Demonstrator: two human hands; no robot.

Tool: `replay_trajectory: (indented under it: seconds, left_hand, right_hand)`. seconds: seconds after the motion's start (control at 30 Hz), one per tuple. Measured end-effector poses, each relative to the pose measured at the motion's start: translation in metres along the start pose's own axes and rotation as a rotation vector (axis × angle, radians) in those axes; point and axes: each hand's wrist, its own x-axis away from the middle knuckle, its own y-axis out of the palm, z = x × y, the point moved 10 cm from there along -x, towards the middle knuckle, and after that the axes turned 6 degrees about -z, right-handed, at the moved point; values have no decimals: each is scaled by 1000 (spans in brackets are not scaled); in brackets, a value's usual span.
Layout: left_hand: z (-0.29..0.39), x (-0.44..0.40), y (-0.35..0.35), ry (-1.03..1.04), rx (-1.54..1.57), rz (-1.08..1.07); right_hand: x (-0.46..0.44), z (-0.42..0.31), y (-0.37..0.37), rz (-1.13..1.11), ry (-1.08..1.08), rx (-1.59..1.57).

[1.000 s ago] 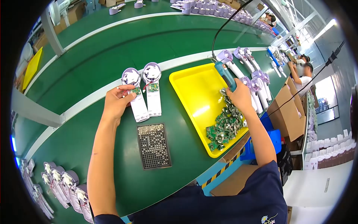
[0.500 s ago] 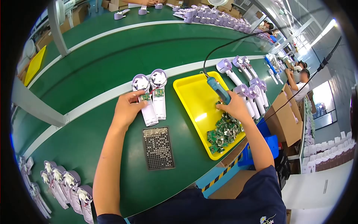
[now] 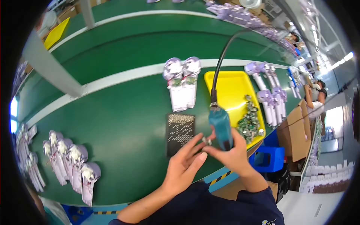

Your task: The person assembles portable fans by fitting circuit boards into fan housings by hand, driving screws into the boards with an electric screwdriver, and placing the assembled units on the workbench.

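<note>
My right hand is wrapped round a teal electric screwdriver, its cord rising from the top end. Close beside it, my left hand has its fingers spread, thumb apart. A small metallic-looking part, blurred, shows between the fingertips of both hands; which hand bears it I cannot tell. Beyond the hands lies a black tray with rows of small screws. Behind that are two opened handheld fans, a left one and a right one, each with a green circuit board near its head.
To the right, a yellow tray holds a heap of green circuit boards. Assembled fans lie past it. Several open fan housings rest at the left. A cardboard box, blue stool and co-worker are at right.
My left hand has left the circuit board on the left fan and come back toward my body. My right hand has brought the screwdriver from over the yellow tray to meet it. The view has shifted.
</note>
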Motion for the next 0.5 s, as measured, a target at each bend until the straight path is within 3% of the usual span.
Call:
replay_trajectory:
  seconds: [0.17, 0.2, 0.23, 0.27, 0.37, 0.5]
  left_hand:
    - [9, 47, -51, -71, -274, 180]
    - [0, 56, -64, -81, -268, 236]
    - [-1, 64, -74, -52, -185, 281]
    - [-3, 68, -77, -57, -183, 302]
    - [-6, 83, -88, -28, -41, 414]
    - [10, 83, -75, -99, -258, 239]
  right_hand:
    - [23, 1, 86, -291, 61, -252]
    - [26, 3, 96, -371, 50, -180]
    - [30, 3, 107, -424, 159, -404]
    - [31, -6, 102, -434, 87, -263]
    - [35, -9, 114, -505, 114, -373]
    - [38, -15, 115, -508, 102, -376]
